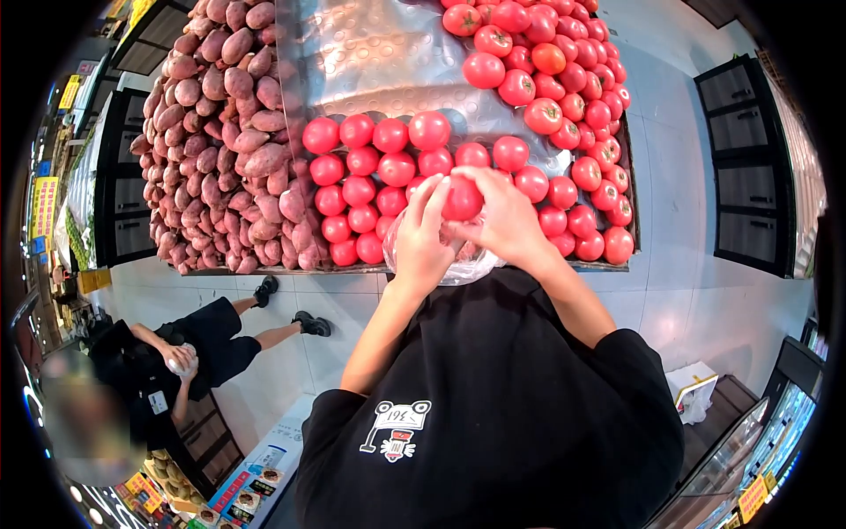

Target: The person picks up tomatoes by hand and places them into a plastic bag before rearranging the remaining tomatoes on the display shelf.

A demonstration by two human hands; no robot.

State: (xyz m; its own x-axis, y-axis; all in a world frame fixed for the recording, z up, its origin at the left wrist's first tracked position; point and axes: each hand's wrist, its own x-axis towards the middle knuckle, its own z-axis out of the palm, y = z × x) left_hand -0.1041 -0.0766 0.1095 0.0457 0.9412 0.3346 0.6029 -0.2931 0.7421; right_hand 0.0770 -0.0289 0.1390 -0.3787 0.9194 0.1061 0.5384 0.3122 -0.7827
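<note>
A red tomato (463,199) sits between my two hands, just in front of my chest at the stand's near edge. My right hand (509,219) curls round its far and right sides, thumb below it. Against the tomato's left side press the bent fingers of my left hand (421,236). Under both hands bunches a clear plastic bag (476,267); its contents are mostly hidden. Just beyond and left of my hands, tomatoes (359,190) lie in neat rows. More tomatoes (564,70) are heaped along the right side.
Sweet potatoes (225,141) fill the stand's left part, behind a clear divider (288,70). Bubbled silver sheeting (379,57) covers the stand's middle. At lower left stands another person (167,353) holding something whitish. Dark drawer cabinets (745,163) flank the aisle; a white box (692,383) is at right.
</note>
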